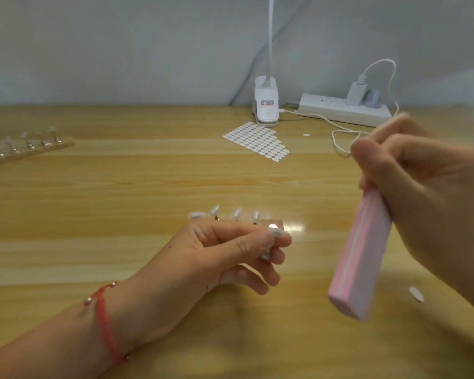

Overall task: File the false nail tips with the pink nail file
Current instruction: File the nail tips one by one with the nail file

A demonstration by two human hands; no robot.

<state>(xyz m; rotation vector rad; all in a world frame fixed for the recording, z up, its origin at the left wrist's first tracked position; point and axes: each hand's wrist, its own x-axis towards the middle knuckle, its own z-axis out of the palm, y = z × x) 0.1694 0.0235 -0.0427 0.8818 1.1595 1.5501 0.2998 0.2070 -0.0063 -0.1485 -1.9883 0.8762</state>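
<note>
My right hand (424, 187) grips the upper end of a thick pink nail file (359, 255), which hangs tilted down to the left above the table. My left hand (230, 255) pinches a small metal stand with a pale false nail tip (281, 233) on top, between thumb and fingers. Just behind that hand a row of several more false nail tips (225, 213) on stands sits on the table. File and held tip are apart, about a hand's width.
A wooden holder (28, 149) with several metal nail stands lies at the far left. A sheet of white adhesive tabs (257, 140), a white clip lamp base (267, 105), a power strip (342, 109) with charger and cable stand at the back. A loose tip (416, 294) lies at right.
</note>
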